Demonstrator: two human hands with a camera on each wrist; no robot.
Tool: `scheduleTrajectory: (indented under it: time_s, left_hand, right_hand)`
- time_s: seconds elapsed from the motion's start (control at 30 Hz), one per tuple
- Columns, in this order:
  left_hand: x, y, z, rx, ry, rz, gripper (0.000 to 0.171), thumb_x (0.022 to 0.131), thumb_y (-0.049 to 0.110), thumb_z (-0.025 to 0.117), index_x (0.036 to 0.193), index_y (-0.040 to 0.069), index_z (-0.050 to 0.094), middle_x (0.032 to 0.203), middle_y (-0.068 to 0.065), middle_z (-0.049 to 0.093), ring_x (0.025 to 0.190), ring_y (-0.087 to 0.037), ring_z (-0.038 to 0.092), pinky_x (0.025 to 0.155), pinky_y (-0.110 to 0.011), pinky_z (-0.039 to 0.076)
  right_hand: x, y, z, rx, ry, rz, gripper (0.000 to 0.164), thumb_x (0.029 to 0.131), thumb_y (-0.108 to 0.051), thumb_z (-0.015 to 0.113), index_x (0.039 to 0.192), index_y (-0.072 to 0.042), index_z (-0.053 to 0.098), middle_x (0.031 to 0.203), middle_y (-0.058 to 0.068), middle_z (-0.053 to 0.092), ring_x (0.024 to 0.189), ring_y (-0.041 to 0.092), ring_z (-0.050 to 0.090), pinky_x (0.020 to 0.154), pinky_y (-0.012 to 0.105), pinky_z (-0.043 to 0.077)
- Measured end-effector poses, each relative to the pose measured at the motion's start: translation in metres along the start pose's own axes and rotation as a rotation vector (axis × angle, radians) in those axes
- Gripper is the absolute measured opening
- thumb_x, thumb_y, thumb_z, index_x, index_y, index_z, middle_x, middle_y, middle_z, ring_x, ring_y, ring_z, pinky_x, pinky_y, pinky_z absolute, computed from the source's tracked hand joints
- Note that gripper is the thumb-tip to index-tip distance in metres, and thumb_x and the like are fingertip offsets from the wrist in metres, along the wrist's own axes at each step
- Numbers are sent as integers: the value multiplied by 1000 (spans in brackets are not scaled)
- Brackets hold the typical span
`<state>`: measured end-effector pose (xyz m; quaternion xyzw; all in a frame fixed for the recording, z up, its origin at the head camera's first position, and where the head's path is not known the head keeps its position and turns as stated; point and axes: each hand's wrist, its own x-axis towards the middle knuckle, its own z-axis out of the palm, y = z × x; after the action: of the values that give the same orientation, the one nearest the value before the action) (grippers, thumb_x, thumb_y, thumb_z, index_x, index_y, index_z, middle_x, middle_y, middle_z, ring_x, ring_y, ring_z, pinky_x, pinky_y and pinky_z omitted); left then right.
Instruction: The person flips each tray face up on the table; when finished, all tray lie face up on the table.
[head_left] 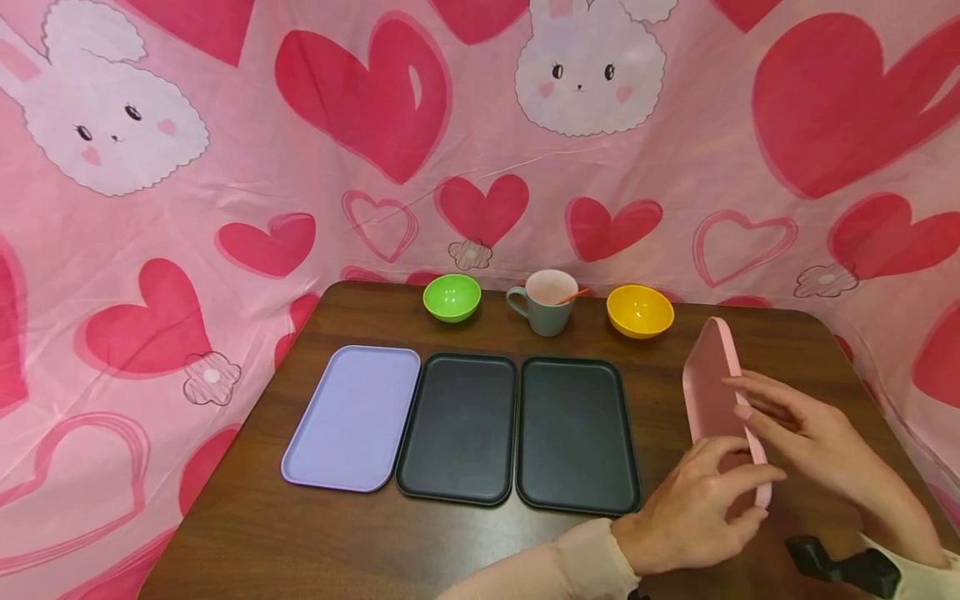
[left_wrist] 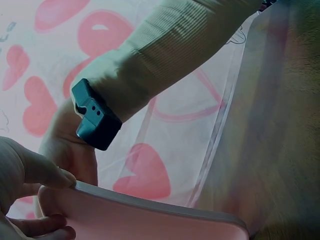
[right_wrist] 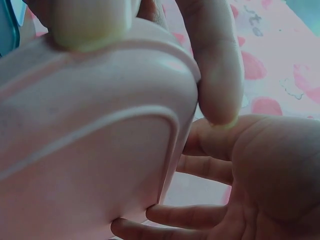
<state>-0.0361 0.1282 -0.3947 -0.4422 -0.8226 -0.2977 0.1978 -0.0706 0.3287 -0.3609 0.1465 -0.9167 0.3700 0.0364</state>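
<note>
A pink tray [head_left: 712, 392] is tipped up on its side at the right of the table, its inner face toward the left. My left hand [head_left: 697, 508] grips the near end of it, thumb and fingers bent around the rim. Along the tray's right edge, my right hand [head_left: 817, 442] holds it with fingertips on the rim and the rest of the fingers behind. The left wrist view shows fingers pinching a corner of the pink tray [left_wrist: 150, 215]. Fingertips press its underside [right_wrist: 100, 160] in the right wrist view.
To the left lie a lilac tray [head_left: 352, 417] and two black trays, one in the middle [head_left: 457, 429] and one beside it [head_left: 577, 433]. Behind them stand a green bowl [head_left: 452, 298], a mug [head_left: 550, 312] with an orange stick, and a yellow bowl [head_left: 640, 312]. A heart-print cloth [head_left: 480, 167] hangs behind.
</note>
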Motion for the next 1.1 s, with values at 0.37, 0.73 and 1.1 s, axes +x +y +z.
scheduleTrajectory:
  time_s: [0.37, 0.73, 1.1]
  left_hand:
    - [-7, -11, -1, -63, 100, -32, 58, 80, 31, 78, 133, 15, 61, 124, 3, 63, 117, -4, 59, 108, -6, 32]
    - [-11, -22, 20, -357, -378, -595, 79, 79, 38, 77, 148, 23, 40, 137, 7, 58, 118, -1, 57, 87, -12, 47]
    - [-16, -18, 40, -369, -510, -629, 86, 73, 37, 84, 146, 23, 40, 139, 11, 55, 120, 2, 55, 90, -11, 45]
  right_hand:
    - [-2, -2, -8, -45, -2, 30, 40, 95, -14, 67, 135, -15, 62, 123, -48, 44, 96, -22, 57, 69, 4, 44]
    - [-4, 0, -19, -147, -44, 148, 40, 96, -26, 66, 136, -22, 61, 107, -40, 56, 87, -19, 56, 63, 17, 45]
    - [-7, 2, -22, -165, -12, 117, 38, 95, -23, 67, 133, -23, 65, 107, -40, 59, 84, -19, 57, 62, 14, 43]
